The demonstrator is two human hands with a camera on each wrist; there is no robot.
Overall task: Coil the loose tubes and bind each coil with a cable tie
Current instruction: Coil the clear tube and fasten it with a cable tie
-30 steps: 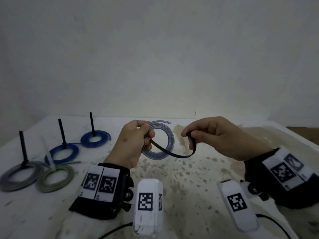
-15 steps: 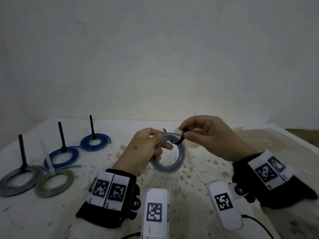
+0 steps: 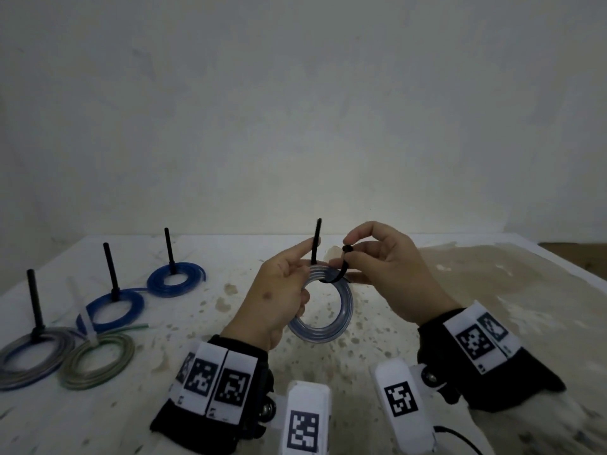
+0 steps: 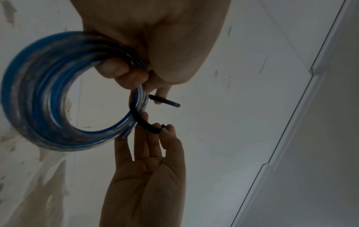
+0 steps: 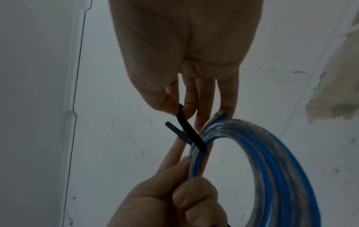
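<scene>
While the left hand (image 3: pixel 277 298) grips the tube coil (image 3: pixel 323 330) at nine o'clock, the right hand (image 3: pixel 391 274) pinches the black cable tie (image 3: pixel 341 272) at twelve.

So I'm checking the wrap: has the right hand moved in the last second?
Yes. The right hand moved left toward the coil, away from the table's right edge.

head view looks down; both blurry wrist views, seemingly upward, share the coil (image 4: pixel 48 92).
</scene>
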